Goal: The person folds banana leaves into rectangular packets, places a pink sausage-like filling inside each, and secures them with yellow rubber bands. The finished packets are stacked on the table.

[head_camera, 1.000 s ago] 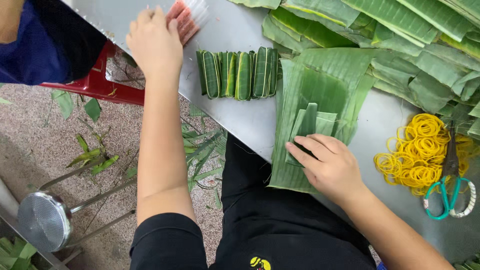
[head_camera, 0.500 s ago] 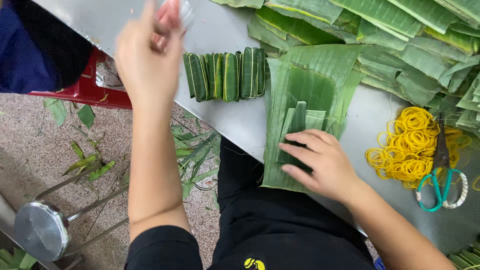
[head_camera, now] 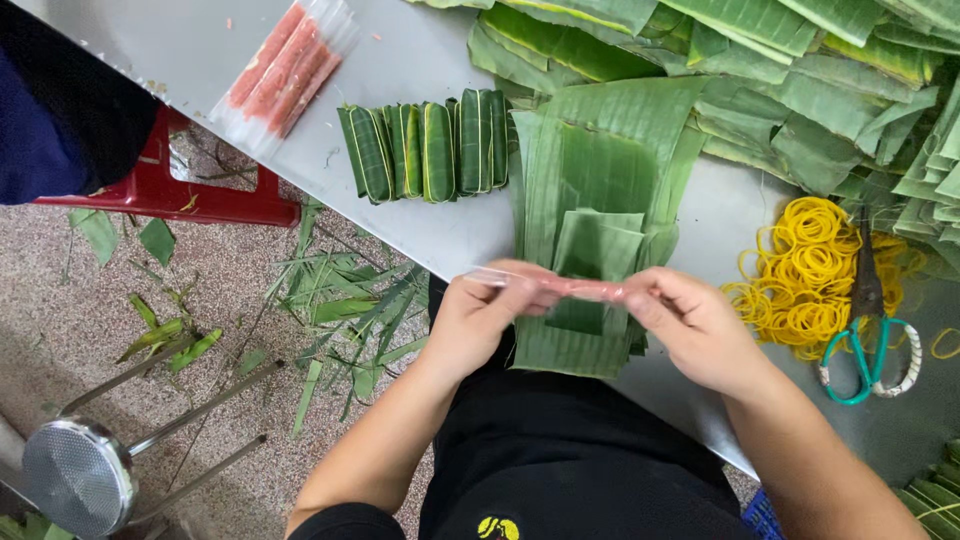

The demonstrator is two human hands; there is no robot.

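A grey metal table carries heaped banana leaves at the far side and a flat leaf stack in front of the person. Beside it stands a row of wrapped green bundles, then yellow rubber bands, green-handled scissors and a clear packet of pink sticks. Above the stack, the left hand and right hand pinch the ends of one thin pink plastic-wrapped stick, held level between closed fingertips. Leaf scraps litter the speckled floor.
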